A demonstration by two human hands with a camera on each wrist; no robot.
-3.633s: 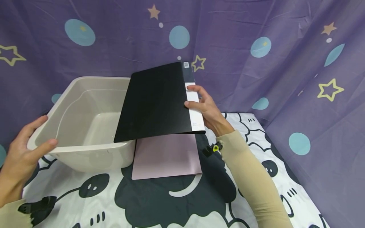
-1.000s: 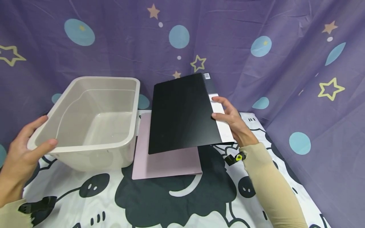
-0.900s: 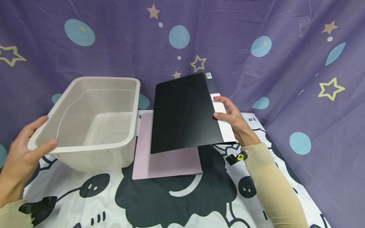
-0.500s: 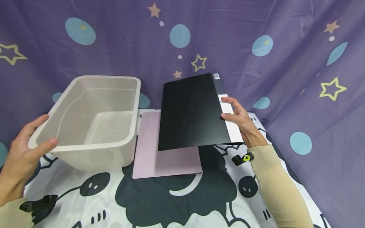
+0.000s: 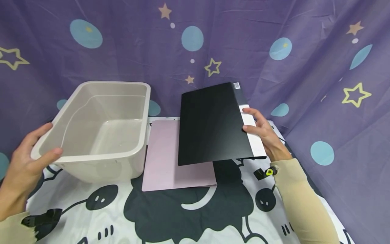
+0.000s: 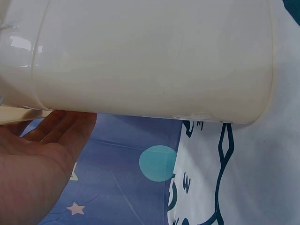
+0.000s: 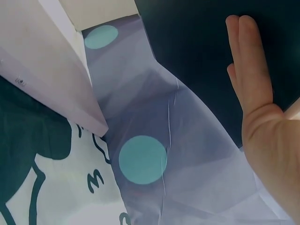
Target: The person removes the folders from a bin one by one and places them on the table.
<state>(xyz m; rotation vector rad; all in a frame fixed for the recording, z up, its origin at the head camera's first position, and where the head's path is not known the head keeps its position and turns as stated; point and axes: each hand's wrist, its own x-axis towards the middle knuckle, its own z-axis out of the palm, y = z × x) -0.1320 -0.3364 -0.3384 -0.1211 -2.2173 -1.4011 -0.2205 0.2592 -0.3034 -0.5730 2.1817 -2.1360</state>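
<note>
In the head view a black folder (image 5: 213, 125) with a white spine label is held tilted above the bed cover, to the right of the basin. My right hand (image 5: 263, 134) grips its spine, thumb on the upper cover; the right wrist view shows straight fingers (image 7: 251, 61) along the folder's underside. Partly covered by it, a pink folder (image 5: 161, 156) lies on the cloth. My left hand (image 5: 27, 162) holds the near left corner of a light grey plastic basin (image 5: 100, 157), thumb over the rim. Beneath that rim, the left wrist view shows the fingers (image 6: 61, 126) against the outer wall.
A white cloth (image 5: 189, 220) with dark sheep prints covers the surface. Behind and along the right hangs a purple curtain (image 5: 237, 44) with stars and blue dots. The basin, with nothing visible inside, stands left of the pink folder.
The black folder has moved right with my right hand, from over the basin's right side to past it, baring more of the pink folder's left side. Left hand and basin stay put.
</note>
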